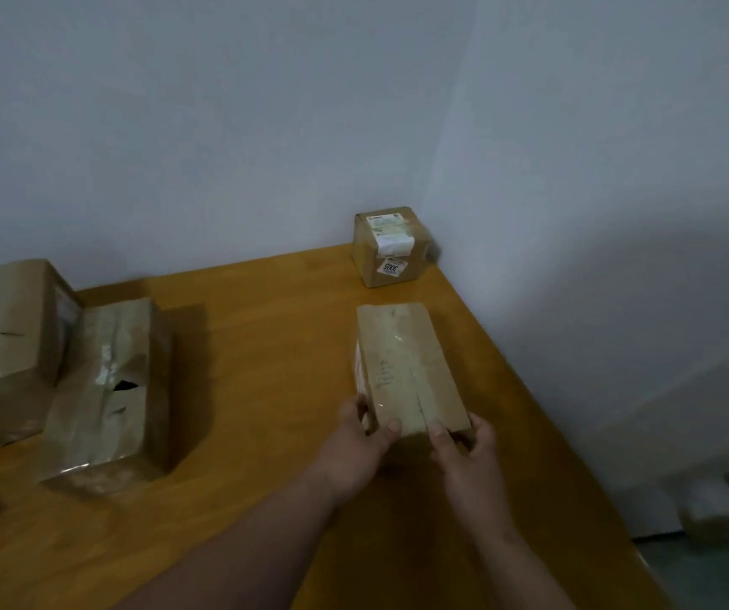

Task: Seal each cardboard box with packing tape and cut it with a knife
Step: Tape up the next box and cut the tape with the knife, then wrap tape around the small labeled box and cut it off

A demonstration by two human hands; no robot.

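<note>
Cardboard long box (406, 367) lies on the wooden bench (265, 345) near its right edge, clear tape already glossy along its top seam. Left hand (360, 446) and right hand (463, 455) both clasp the near end, thumbs on top. Judgement: keep flaps pressed flush and square while positioning. No tape roll or knife in view. Farther off: torn box (107, 389) left, labelled cube box (391, 246) in the corner.

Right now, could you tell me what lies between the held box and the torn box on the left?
Only bare tabletop lies between the held box and the torn box, in the head view.
</note>
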